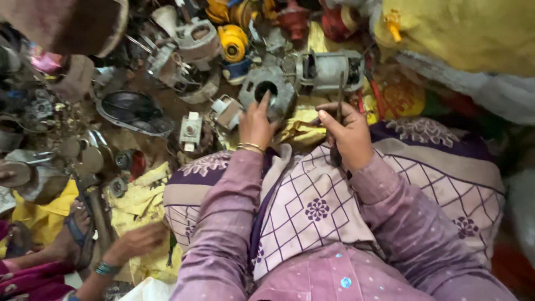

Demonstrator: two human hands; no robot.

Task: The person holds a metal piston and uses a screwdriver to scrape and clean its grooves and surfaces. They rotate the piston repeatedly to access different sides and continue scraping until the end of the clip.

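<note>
- Cluttered floor (161, 100) is seen all around, strewn with scrap: at the far left metal discs (89, 159) and a dark fan guard (134, 111), and at the lower left another person's hand (136, 241) on yellow cloth (139, 203).
- Left of centre, a small white motor part (190, 131) is seen lying apart from the worker's reach.
- At the centre, the grey motor housing (267, 92) is steadied by the left hand (256, 125), fingers spread and the forefinger hooked at its round opening; it rests on the floor just beyond the patterned lap cloth (312, 206).
- Just right of it, a dark screwdriver-like tool (339, 117) is gripped upright in the closed right hand (348, 134), its tip close to the housing.
- Judged from this, the step is done best if the housing is pressed down firmly and the tool is kept straight on its mark.
- Farther right, a silver motor (329, 69) and a yellow sack (473, 33) are seen.
</note>
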